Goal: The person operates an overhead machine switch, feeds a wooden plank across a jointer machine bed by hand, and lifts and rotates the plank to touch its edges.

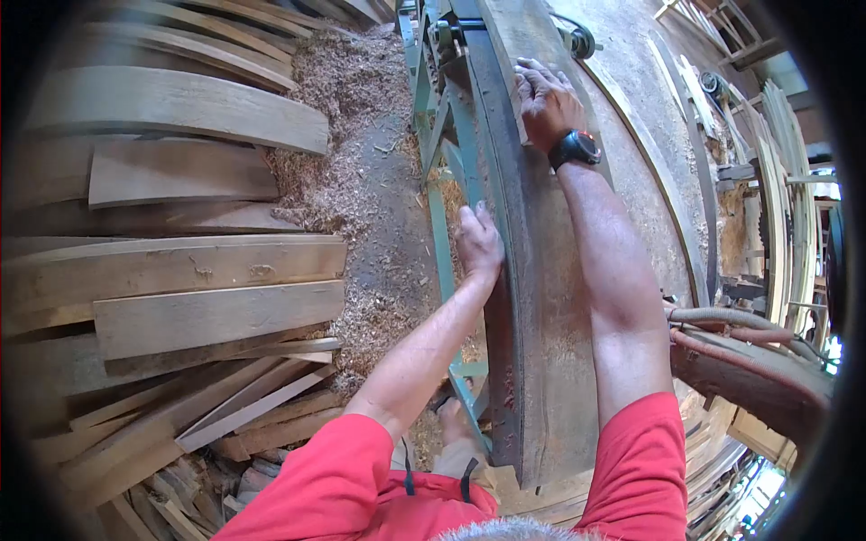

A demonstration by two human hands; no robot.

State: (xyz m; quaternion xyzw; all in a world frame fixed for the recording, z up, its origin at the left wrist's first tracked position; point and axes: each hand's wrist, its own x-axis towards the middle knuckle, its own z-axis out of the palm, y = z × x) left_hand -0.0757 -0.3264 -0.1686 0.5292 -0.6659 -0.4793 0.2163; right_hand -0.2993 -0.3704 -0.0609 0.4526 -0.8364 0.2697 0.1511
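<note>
My right hand (548, 106), with a black watch on its wrist, lies on a long wooden board (511, 34) that rests along the machine bed. Its fingers stretch forward over the wood and it grips nothing. My left hand (478, 242) is beside the left edge of the long machine bed (564, 352), against the dark side rail (492, 171). The fingers of that hand are curled in, and what they may hold is hidden. Below the bed stands a pale green metal frame (439, 225).
Stacked planks (216, 257) fill the left side, with loose offcuts (262, 406) in front. Wood shavings (347, 81) cover the floor between stack and machine. To the right are a long curved strip (654, 167), a reddish machine part with hoses (749, 361) and upright timber (776, 207).
</note>
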